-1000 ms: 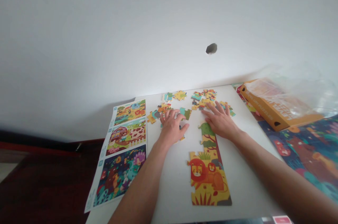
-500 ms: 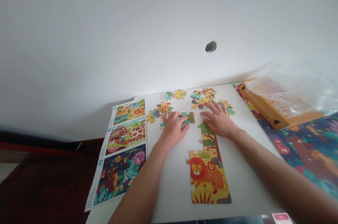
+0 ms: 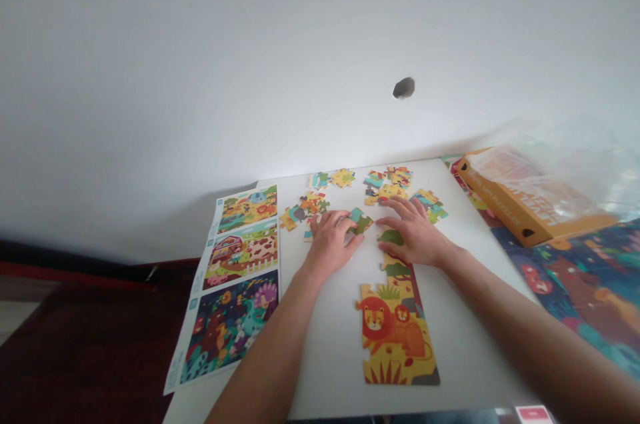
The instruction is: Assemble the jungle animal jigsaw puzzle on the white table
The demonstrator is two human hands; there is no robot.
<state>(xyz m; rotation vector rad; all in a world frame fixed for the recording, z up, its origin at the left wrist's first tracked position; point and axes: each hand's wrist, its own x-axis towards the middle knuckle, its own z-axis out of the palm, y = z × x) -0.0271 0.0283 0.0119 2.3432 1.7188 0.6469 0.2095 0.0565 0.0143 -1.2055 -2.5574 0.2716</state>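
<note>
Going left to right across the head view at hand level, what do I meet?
Sheet of three printed pictures → left hand → teal-and-green puzzle piece → right hand → orange puzzle box.

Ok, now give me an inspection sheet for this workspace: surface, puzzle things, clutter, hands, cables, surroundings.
Surface: white table, far edge along the wall.
Puzzle things: joined lion section on the near part; loose pieces mostly toward the far edge; picture sheet with three scenes on the left.
Clutter: orange box on the right, clear plastic on top; dark printed picture beside it.
Hands: left hand at a green-and-blue piece; right hand at the far end of the joined section, fingers spread; whether either grips is unclear.
Cables: nothing seen.
Surroundings: dark hole in the wall; dark reddish floor at left.
</note>
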